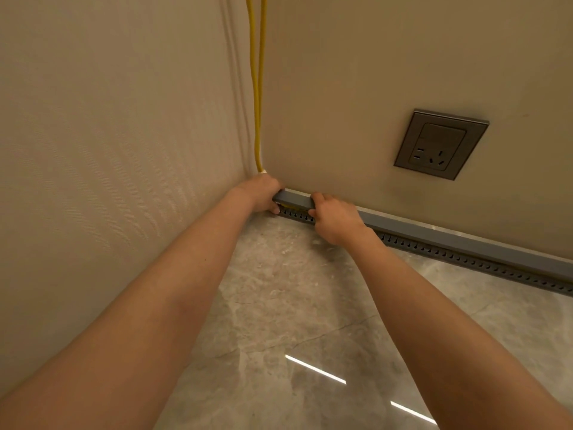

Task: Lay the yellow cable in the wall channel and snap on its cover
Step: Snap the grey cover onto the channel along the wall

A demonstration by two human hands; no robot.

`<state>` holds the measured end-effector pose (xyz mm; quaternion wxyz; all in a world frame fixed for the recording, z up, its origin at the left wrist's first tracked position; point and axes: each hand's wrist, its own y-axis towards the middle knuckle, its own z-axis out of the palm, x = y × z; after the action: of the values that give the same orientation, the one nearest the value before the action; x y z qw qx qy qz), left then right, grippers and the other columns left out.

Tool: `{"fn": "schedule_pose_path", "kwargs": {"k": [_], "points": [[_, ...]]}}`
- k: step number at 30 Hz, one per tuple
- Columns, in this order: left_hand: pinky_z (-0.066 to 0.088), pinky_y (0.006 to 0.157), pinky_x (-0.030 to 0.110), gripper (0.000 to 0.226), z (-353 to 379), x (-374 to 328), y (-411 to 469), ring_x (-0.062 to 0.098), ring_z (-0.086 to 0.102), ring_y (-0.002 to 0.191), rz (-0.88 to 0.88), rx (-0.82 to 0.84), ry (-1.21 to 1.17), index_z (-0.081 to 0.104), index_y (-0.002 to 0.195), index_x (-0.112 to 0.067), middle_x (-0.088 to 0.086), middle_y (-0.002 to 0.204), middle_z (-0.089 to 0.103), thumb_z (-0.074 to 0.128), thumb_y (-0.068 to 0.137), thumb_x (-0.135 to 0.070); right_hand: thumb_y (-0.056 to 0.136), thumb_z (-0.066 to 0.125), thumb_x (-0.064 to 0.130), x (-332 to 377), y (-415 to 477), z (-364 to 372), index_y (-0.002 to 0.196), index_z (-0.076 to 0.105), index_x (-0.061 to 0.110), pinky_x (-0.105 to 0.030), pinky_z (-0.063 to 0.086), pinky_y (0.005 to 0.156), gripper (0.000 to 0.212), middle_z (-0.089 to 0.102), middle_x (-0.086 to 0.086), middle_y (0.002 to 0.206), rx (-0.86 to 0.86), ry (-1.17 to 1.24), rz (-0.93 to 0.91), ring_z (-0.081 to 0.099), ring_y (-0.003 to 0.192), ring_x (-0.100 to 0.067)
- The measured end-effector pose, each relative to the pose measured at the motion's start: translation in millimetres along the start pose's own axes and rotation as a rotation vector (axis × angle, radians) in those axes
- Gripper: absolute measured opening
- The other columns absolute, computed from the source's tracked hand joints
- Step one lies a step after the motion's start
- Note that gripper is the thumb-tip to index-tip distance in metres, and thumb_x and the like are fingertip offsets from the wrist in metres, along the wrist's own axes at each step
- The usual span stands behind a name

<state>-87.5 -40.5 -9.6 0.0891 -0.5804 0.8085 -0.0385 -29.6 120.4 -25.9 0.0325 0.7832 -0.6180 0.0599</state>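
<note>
Two strands of yellow cable (257,88) hang down the wall corner and pass behind my left hand (262,192). A grey slotted wall channel (465,259) runs along the foot of the right wall. Its plain grey cover (449,235) lies over the channel's top. My left hand grips the cover's corner end, where a bit of yellow cable shows in a small gap under it. My right hand (333,220) clasps the cover and channel a short way to the right, fingers over the top and thumb below.
A grey wall socket (440,144) sits on the right wall above the channel. The left wall has striped beige wallpaper (108,150). The floor (294,305) is glossy grey marble tile with light reflections.
</note>
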Motion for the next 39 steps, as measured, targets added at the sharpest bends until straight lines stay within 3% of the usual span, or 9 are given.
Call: {"fn": "schedule_pose_path", "kwargs": {"k": [3, 6, 14, 19, 22, 25, 28, 33, 39], "points": [[0.044, 0.097, 0.035, 0.047, -4, 2, 1, 0.031, 0.055, 0.119, 0.024, 0.041, 0.016, 0.051, 0.129, -0.007, 0.016, 0.129, 0.059, 0.066, 0.085, -0.012, 0.098, 0.039, 0.020, 0, 0, 1, 0.124, 0.044, 0.006, -0.045, 0.042, 0.092, 0.030, 0.054, -0.016, 0.128, 0.005, 0.014, 0.002, 0.052, 0.115, -0.036], [0.047, 0.093, 0.035, 0.033, -9, 2, 3, 0.031, 0.059, 0.112, 0.046, 0.114, 0.074, 0.061, 0.120, -0.008, 0.016, 0.122, 0.064, 0.055, 0.088, -0.008, 0.098, 0.039, 0.019, 0, 0, 2, 0.123, 0.044, 0.005, -0.046, 0.041, 0.095, 0.029, 0.053, -0.017, 0.129, 0.010, 0.019, 0.005, 0.050, 0.117, -0.036], [0.046, 0.095, 0.033, 0.050, -18, 6, 2, 0.030, 0.056, 0.117, -0.012, 0.194, 0.105, 0.053, 0.136, -0.014, 0.013, 0.133, 0.057, 0.041, 0.092, 0.006, 0.099, 0.038, 0.020, -3, -2, 10, 0.131, 0.041, 0.007, -0.046, 0.036, 0.099, 0.035, 0.050, -0.015, 0.133, 0.050, 0.024, -0.013, 0.046, 0.120, -0.033], [0.051, 0.089, 0.035, 0.056, -22, 3, 2, 0.026, 0.068, 0.083, -0.042, 0.187, 0.107, 0.050, 0.138, -0.018, 0.015, 0.131, 0.057, 0.036, 0.092, 0.010, 0.098, 0.039, 0.020, -3, 0, 12, 0.131, 0.045, 0.008, -0.045, 0.036, 0.101, 0.036, 0.050, -0.016, 0.128, 0.042, 0.064, 0.009, 0.045, 0.120, -0.034], [0.053, 0.089, 0.036, 0.055, -19, 3, 4, 0.013, 0.057, 0.053, -0.035, 0.178, 0.091, 0.050, 0.138, -0.018, 0.013, 0.124, 0.060, 0.034, 0.092, 0.008, 0.097, 0.041, 0.018, -3, 3, 10, 0.129, 0.048, 0.007, -0.044, 0.039, 0.098, 0.035, 0.051, -0.017, 0.126, 0.047, 0.097, 0.028, 0.047, 0.118, -0.035], [0.053, 0.090, 0.034, 0.047, -14, 3, 8, 0.018, 0.062, 0.068, -0.029, 0.206, 0.099, 0.056, 0.134, -0.017, 0.009, 0.100, 0.067, 0.036, 0.093, -0.001, 0.094, 0.045, 0.019, -4, 3, 11, 0.126, 0.051, 0.009, -0.043, 0.041, 0.095, 0.034, 0.053, -0.016, 0.123, 0.031, 0.101, 0.033, 0.050, 0.116, -0.035], [0.051, 0.097, 0.036, 0.037, -9, 6, 12, 0.015, 0.061, 0.059, -0.027, 0.231, 0.061, 0.055, 0.133, -0.013, 0.009, 0.120, 0.066, 0.040, 0.100, -0.017, 0.093, 0.047, 0.020, -5, 2, 14, 0.124, 0.053, 0.011, -0.043, 0.042, 0.094, 0.032, 0.055, -0.016, 0.120, 0.013, 0.116, 0.033, 0.051, 0.113, -0.035], [0.049, 0.099, 0.034, 0.036, -11, 9, 12, 0.009, 0.061, 0.059, 0.040, 0.267, -0.025, 0.057, 0.132, -0.019, 0.006, 0.112, 0.070, 0.052, 0.097, -0.021, 0.094, 0.047, 0.022, -8, 4, 15, 0.132, 0.049, 0.014, -0.041, 0.042, 0.096, 0.039, 0.055, -0.015, 0.122, -0.015, 0.131, 0.016, 0.051, 0.114, -0.035], [0.046, 0.082, 0.033, 0.031, -18, -12, -5, 0.029, 0.059, 0.105, 0.170, 0.173, 0.359, 0.062, 0.121, -0.012, 0.014, 0.117, 0.064, 0.052, 0.094, -0.024, 0.100, 0.036, 0.022, -10, 1, 26, 0.147, 0.027, 0.014, -0.043, 0.036, 0.099, 0.048, 0.048, -0.015, 0.133, -0.036, -0.018, -0.051, 0.045, 0.121, -0.033]]}}
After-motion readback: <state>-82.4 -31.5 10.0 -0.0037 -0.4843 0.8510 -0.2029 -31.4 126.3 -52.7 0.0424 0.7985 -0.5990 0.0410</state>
